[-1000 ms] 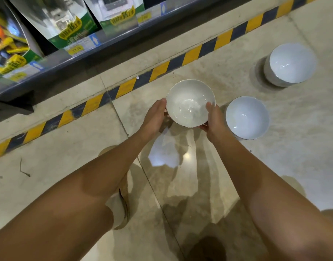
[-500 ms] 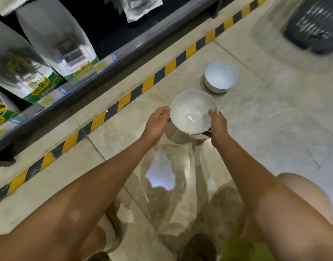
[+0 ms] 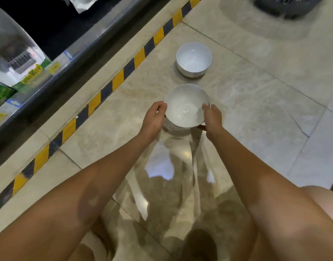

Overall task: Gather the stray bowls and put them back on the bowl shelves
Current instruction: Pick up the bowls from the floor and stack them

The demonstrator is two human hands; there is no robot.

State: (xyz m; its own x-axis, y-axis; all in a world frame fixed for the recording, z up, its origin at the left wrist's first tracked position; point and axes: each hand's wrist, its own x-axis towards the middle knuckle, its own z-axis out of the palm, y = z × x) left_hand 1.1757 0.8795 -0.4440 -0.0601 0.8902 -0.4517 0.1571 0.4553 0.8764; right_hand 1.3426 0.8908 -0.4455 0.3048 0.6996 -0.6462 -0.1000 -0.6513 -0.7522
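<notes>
Both my hands hold a white bowl (image 3: 186, 106) low over the tiled floor. My left hand (image 3: 154, 119) grips its left rim and my right hand (image 3: 212, 117) grips its right rim. Directly under it the rim of a second white bowl (image 3: 173, 127) shows, so the held bowl sits in or just above that one; I cannot tell if they touch. A third white bowl (image 3: 193, 59) stands alone on the floor just beyond, upright and apart from my hands.
A yellow-and-black hazard stripe (image 3: 116, 81) runs diagonally along the floor beside a low store shelf (image 3: 54, 59) holding packaged goods at the left. A dark plastic basket (image 3: 286, 4) sits at the top right. My knees fill the bottom of the view.
The held bowl has moved right, over the nearer floor bowl, which is now mostly hidden beneath it. The view has swung so the far bowl lies straight ahead.
</notes>
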